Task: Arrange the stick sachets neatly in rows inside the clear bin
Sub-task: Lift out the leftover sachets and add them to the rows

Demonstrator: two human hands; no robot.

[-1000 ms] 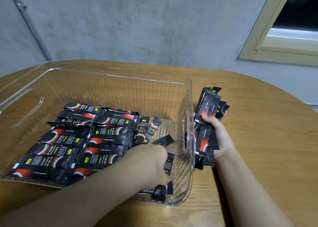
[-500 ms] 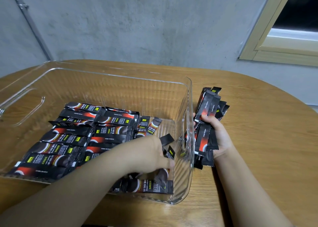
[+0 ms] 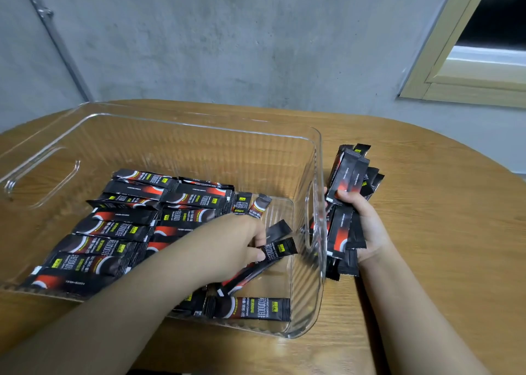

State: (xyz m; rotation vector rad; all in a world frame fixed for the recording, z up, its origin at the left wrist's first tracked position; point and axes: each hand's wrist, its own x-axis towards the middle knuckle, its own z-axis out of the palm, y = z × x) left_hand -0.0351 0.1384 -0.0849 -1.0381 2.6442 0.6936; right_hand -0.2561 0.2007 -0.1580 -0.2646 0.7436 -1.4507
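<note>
The clear bin point(image 3: 318, 158) sits on the wooden table point(image 3: 441, 232), toward its left side and near edge; inside it, black stick sachets point(image 3: 119, 229) lie flat in two rows along the bin's left and middle floor, their long sides across the bin; two more sachets point(image 3: 250, 204) stand tilted at the far end of the middle row; one sachet point(image 3: 256, 309) lies flat against the bin's near wall, toward the right corner. The left hand point(image 3: 230, 249) reaches inside the bin over its right half, fingers curled, pinching a few sachets point(image 3: 273, 252) whose upper ends jut out past the fingertips toward the bin's right wall, lower ends slanting down to the floor. The right hand point(image 3: 367, 226) is outside, just beside the bin's right wall, fingers wrapped round a bundle of sachets point(image 3: 347, 175) held upright, ends sticking out above and below the fist.
</note>
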